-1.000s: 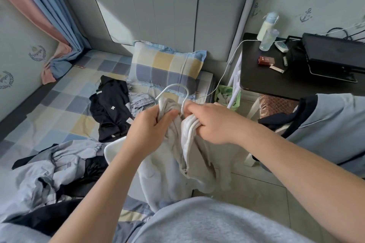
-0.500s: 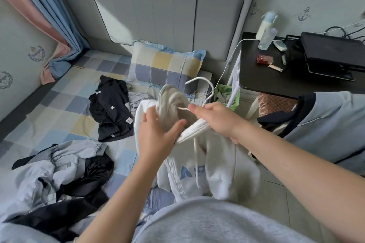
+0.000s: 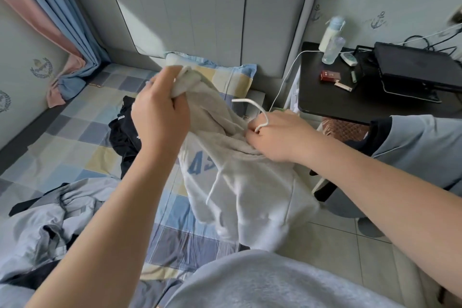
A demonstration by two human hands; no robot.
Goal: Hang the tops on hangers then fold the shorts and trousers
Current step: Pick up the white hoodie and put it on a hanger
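Held up over the edge of the checked bedsheet [image 3: 82, 132]: one pale grey fleece hooded sweatshirt with blue lettering [image 3: 240, 182]. Soft, limp, probably light; sags and bunches freely, drawcord dangling. Best taken at shoulder seams or collar, not mid-body.

Left hand [image 3: 160, 117] clenched on a bunched shoulder or hood edge. Right hand [image 3: 277, 137] curled round the neck of one white hanger [image 3: 252, 105], collar cloth pinched with it.

Also counted: one black garment [image 3: 125, 132] lying on the bed; one grey-and-black heap [image 3: 45, 222], pieces inside uncountable.
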